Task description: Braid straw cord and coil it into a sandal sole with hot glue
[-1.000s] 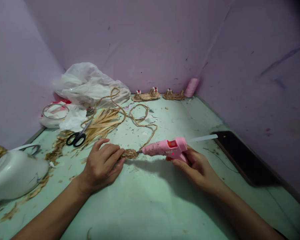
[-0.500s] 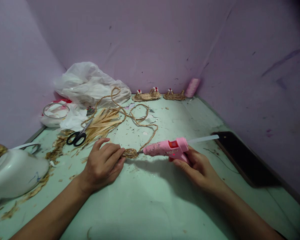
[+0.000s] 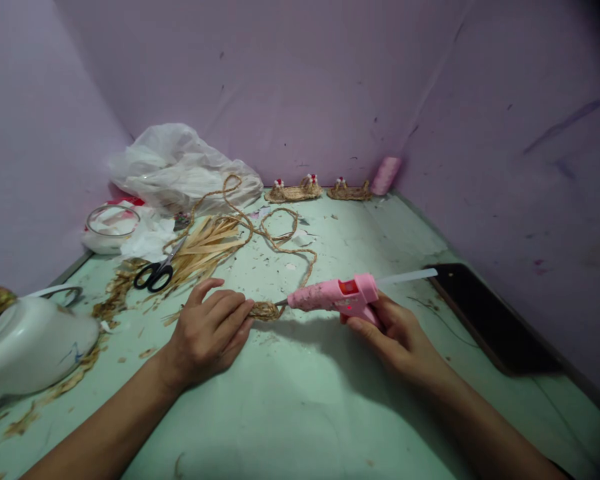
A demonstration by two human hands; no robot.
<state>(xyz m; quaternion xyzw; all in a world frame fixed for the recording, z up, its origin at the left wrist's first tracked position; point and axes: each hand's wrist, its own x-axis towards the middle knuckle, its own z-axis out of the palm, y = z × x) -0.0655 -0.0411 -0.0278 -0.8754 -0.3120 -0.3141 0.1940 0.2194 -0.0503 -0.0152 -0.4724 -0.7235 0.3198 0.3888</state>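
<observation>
My left hand (image 3: 213,330) is closed on a small coil of braided straw cord (image 3: 265,311), whose right end sticks out past the fingertips. From the coil a loose length of cord (image 3: 307,267) runs up and back across the table. My right hand (image 3: 393,333) grips a pink hot glue gun (image 3: 330,295) by its handle. Its metal nozzle points left and meets the coil's upper right edge; whether glue is coming out is too small to see. A translucent glue stick (image 3: 407,276) juts from the gun's rear.
Black-handled scissors (image 3: 154,276) lie beside straw strips (image 3: 200,247) on the left. Behind are a plastic bag (image 3: 180,167) and small woven pieces (image 3: 294,193), (image 3: 349,193) with beads. A phone (image 3: 490,320) lies right; a white pot (image 3: 35,347) stands left.
The coil and my left hand have shifted very slightly to the right and down. The glue gun's nozzle stays at the coil's right end, with my right hand nearly still.
</observation>
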